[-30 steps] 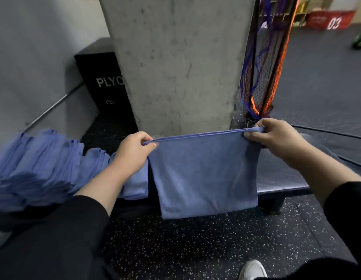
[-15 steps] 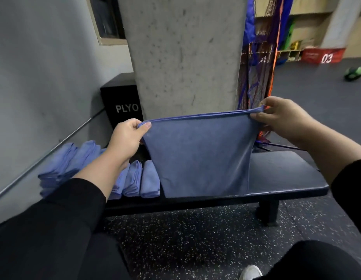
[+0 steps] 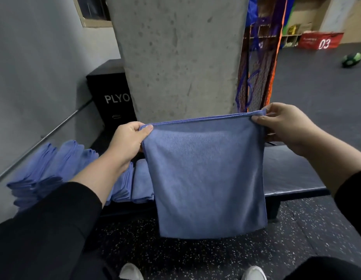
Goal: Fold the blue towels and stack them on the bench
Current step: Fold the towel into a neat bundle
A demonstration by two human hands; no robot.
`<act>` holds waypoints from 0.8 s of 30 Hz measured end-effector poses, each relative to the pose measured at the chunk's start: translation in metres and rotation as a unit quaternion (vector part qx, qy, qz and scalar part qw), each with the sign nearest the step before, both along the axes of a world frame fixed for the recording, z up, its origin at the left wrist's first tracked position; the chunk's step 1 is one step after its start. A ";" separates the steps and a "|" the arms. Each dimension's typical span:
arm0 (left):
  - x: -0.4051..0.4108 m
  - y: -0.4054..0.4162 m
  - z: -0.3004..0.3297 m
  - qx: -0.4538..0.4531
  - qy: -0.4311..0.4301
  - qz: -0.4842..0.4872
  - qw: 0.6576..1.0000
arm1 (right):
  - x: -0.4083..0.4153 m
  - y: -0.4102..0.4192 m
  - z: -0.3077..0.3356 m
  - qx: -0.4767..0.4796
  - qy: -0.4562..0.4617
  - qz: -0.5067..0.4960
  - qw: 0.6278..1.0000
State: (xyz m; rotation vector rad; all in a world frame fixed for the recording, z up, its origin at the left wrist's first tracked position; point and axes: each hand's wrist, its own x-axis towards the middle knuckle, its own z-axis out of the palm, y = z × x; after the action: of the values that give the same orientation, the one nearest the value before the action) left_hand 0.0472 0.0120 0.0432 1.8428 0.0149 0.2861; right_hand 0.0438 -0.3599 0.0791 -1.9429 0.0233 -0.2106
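Grey concrete pillar (image 3: 179,57) stands in the middle of the view, and behind its left side there is a black box (image 3: 110,93) with the white letters "PLYO". On the right of the pillar an orange and blue net (image 3: 256,73) hangs down, and far behind it, on the dark floor, lie a red box (image 3: 320,40) with the number "03" and a green ball (image 3: 351,60). Below the pillar a dark padded worktop (image 3: 292,174) runs from left to right over a speckled rubber floor (image 3: 195,257).

Both hands hold one blue towel (image 3: 208,178) up in front of the worktop. The left hand (image 3: 128,141) pinches the upper left corner between the thumb and the curled fingers, and the right hand (image 3: 284,124) pinches the upper right corner in the same way. The top edge is stretched almost straight between them, a little higher on the right side. The towel hangs flat and free, and its lower edge reaches below the front edge of the worktop. It seems doubled, because two edges show at the top.

On the left part of the worktop, folded blue towels (image 3: 139,182) lie side by side in several stacks, partly hidden by the left forearm in a black sleeve (image 3: 54,225). Two white shoes (image 3: 131,271) show at the bottom edge
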 end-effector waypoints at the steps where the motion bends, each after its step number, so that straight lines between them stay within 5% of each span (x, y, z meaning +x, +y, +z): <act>1: 0.018 -0.001 -0.004 0.019 0.005 0.001 1.000 | 0.020 0.001 -0.006 -0.019 -0.001 -0.017 1.000; 5: 0.117 0.000 -0.026 0.107 0.036 0.033 0.993 | 0.111 0.009 -0.034 -0.153 0.003 -0.082 0.985; 8: 0.155 -0.020 -0.060 0.294 0.047 0.059 0.953 | 0.145 0.019 -0.078 -0.280 0.053 -0.099 0.953; 11: 0.121 -0.062 -0.132 0.355 0.017 -0.069 0.932 | 0.124 0.045 -0.151 -0.337 0.055 -0.027 0.939; 13: 0.079 -0.081 -0.186 0.424 0.055 -0.176 0.887 | 0.092 0.066 -0.202 -0.361 0.083 0.061 0.927; 16: 0.051 -0.086 -0.236 0.538 0.052 -0.201 0.817 | 0.067 0.081 -0.254 -0.443 0.125 0.145 0.876; 24: 0.071 -0.085 -0.233 0.529 0.075 -0.213 0.818 | 0.088 0.060 -0.272 -0.464 0.067 0.156 0.869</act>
State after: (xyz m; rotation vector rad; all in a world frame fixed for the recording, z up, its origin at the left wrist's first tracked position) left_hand 0.1180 -0.0728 -0.1899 2.8927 -0.5464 -0.2441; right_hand 0.1317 -0.2995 -0.1929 -2.8795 -0.3619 0.1766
